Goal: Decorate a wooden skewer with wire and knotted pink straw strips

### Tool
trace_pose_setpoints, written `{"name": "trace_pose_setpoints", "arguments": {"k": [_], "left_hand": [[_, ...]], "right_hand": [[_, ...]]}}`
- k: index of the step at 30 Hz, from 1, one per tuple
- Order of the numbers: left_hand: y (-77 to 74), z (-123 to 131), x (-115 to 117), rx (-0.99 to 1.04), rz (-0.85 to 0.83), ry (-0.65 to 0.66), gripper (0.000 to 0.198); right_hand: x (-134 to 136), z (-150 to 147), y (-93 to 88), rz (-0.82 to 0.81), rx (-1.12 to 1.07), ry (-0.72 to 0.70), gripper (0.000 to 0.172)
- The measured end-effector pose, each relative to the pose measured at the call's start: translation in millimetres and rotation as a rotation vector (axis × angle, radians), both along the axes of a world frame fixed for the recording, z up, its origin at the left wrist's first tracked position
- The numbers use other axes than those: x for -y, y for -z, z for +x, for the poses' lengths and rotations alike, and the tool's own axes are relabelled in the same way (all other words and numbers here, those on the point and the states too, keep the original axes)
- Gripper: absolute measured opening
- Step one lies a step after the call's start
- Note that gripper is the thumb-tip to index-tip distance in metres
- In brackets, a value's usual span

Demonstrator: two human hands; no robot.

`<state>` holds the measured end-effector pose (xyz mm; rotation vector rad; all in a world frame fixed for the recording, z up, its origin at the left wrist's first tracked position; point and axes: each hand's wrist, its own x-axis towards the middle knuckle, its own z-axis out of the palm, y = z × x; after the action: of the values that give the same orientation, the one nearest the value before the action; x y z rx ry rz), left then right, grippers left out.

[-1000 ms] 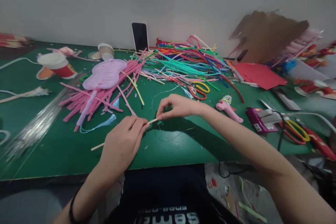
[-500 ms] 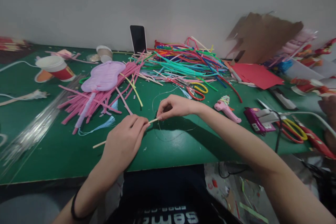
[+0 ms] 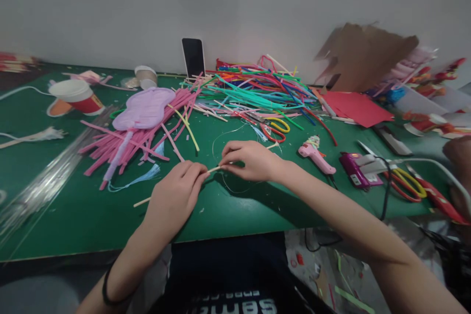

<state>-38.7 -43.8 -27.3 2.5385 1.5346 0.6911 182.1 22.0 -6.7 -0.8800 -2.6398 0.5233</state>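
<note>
Between my hands runs a thin cream pipe cleaner (image 3: pixel 214 169), slanting low over the green table (image 3: pixel 235 216). My left hand (image 3: pixel 177 187) is closed around it, and its lower end sticks out to the left. My right hand (image 3: pixel 247 161) pinches it with thumb and fingertips a short way along. A pale tip (image 3: pixel 273 145) shows behind the right hand; I cannot tell whether it belongs to the same piece. A fine clear wire (image 3: pixel 230 190) curls on the table around the right hand. Left of my hands lies a lilac cloud-shaped piece (image 3: pixel 145 108) on a wrapped stem.
Pink pipe cleaners (image 3: pixel 110 149) and clear strands (image 3: pixel 40 186) lie left. Behind is a colourful pipe cleaner heap (image 3: pixel 253 91) with yellow-red scissors (image 3: pixel 277 128) and a phone (image 3: pixel 193 57). Right are a pink glue gun (image 3: pixel 318 157), a purple device (image 3: pixel 355 169) and another person's hand (image 3: pixel 458 157).
My right hand has turned and lowered slightly, its fingers now lying flatter along the pipe cleaner. A pale tip has come into sight behind it. My left hand has stayed nearly in place.
</note>
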Motion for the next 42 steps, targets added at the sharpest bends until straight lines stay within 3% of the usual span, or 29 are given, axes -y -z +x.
{"name": "trace_pose_setpoints", "arguments": {"k": [5, 9, 21, 33, 42], "left_hand": [[1.0, 0.1, 0.2, 0.015, -0.045, 0.012, 0.025], [3.0, -0.8, -0.2, 0.02, -0.036, 0.0, 0.025], [3.2, -0.4, 2.8, -0.022, 0.014, 0.034, 0.025], [2.1, -0.7, 3.7, -0.036, 0.063, 0.114, 0.021], [1.2, -0.4, 4.9, -0.007, 0.054, 0.106, 0.019]], "right_hand": [[9.0, -0.6, -0.3, 0.136, 0.131, -0.036, 0.02], [10.3, -0.1, -1.6, 0.142, 0.148, -0.054, 0.022], [-0.1, 0.4, 2.2, -0.067, 0.031, -0.037, 0.013], [-15.0, 10.5, 0.6, -0.499, -0.047, -0.04, 0.017], [-11.6, 6.4, 0.2, -0.569, -0.109, 0.009, 0.012]]}}
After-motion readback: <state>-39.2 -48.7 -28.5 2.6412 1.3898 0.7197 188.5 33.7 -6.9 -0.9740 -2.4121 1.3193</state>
